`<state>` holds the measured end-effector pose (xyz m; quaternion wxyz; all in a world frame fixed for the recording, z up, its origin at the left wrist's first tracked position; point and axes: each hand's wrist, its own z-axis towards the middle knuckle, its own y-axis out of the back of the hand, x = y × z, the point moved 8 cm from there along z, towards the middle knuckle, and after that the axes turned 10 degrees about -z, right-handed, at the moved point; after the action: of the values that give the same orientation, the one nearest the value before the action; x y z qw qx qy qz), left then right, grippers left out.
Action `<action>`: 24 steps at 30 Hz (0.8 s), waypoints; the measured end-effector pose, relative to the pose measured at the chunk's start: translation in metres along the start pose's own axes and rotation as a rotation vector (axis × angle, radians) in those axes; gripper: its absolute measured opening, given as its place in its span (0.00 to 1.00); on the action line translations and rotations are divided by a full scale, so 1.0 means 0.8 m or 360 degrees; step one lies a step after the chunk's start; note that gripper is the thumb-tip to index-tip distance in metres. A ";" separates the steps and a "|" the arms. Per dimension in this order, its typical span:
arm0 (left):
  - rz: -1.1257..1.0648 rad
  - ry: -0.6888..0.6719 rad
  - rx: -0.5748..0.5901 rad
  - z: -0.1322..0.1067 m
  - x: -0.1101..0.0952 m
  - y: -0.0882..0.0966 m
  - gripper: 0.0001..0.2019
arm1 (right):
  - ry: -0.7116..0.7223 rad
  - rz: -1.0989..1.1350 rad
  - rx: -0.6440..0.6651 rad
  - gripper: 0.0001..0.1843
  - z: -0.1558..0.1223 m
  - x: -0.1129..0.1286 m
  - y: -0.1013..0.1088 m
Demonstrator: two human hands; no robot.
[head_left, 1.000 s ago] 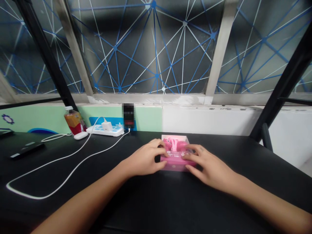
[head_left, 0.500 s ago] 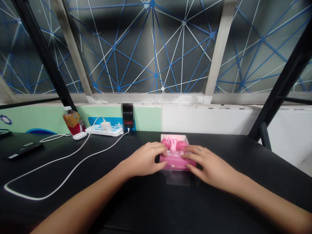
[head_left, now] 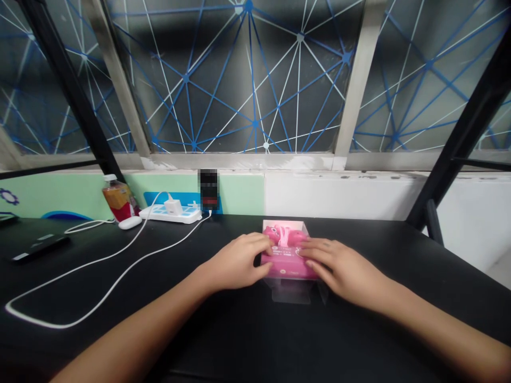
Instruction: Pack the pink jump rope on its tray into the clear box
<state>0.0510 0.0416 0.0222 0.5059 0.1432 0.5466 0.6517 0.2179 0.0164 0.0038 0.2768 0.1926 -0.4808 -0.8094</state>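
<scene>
A small pink box [head_left: 288, 268] with white print sits on the black table in front of me. A pink toy figure [head_left: 295, 237] with pale pink strands lies in its far, open part. A clear plastic flap [head_left: 291, 293] sticks out from the near side. My left hand [head_left: 241, 260] grips the box's left side, fingers on top and thumb lower down. On the opposite side, my right hand [head_left: 339, 268] holds the right edge, its fingers close together over the top and the thumb near the front corner.
A white power strip [head_left: 171, 214] with a plugged-in charger stands at the back left, beside a drink bottle [head_left: 118, 198] and a white oval case [head_left: 130, 223]. A white cable [head_left: 106, 255] loops across the left of the table. A dark flat device [head_left: 42, 247] lies far left.
My right hand has shifted slightly on the box's right edge; its thumb and fingers are closer together. The left hand and the box stay almost in place.
</scene>
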 end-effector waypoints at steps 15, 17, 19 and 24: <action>-0.0098 -0.0041 0.0105 -0.003 -0.006 0.004 0.11 | 0.0001 -0.0100 0.0039 0.18 -0.003 -0.003 -0.010; -0.0107 -0.0026 0.0108 -0.002 -0.005 0.004 0.10 | -0.0020 -0.0037 0.0042 0.16 -0.002 -0.003 -0.007; -0.0122 -0.0016 0.0104 -0.002 -0.004 0.004 0.09 | -0.0015 0.0042 0.0052 0.15 0.000 -0.001 -0.004; -0.0149 -0.0004 0.0128 0.000 -0.001 0.003 0.08 | -0.0042 0.0215 0.0196 0.18 -0.001 0.000 0.002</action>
<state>0.0499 0.0407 0.0247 0.5303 0.1384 0.5778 0.6048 0.2188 0.0152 0.0048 0.3120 0.1656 -0.5451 -0.7604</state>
